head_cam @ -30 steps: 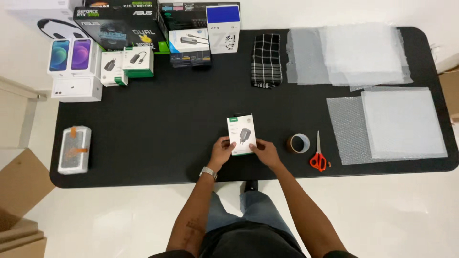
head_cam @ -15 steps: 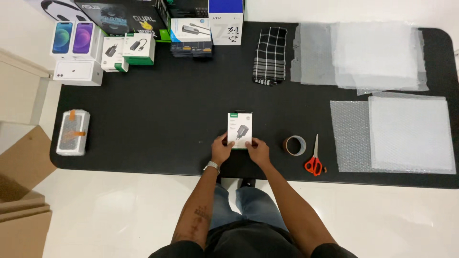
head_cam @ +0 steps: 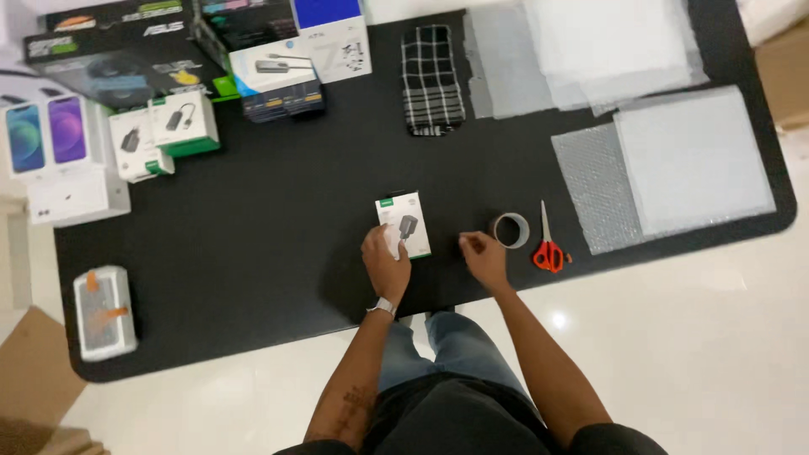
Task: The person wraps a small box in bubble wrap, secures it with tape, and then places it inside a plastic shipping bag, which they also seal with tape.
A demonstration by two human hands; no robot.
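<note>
One charger box (head_cam: 404, 224), two hands (head_cam: 386, 263)

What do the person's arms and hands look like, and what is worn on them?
Both arms are bare from the shoulders down; no sleeves reach the forearms. The left hand has a light-coloured watch or band on its wrist, and the left forearm carries a dark tattoo. The right hand wears nothing that shows. No gloves.

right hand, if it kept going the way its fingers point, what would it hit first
Most likely the tape roll. The right hand lies just short of it, fingers aimed up and slightly right. The scissors lie beyond, further right. Height above the table is unclear.
</note>
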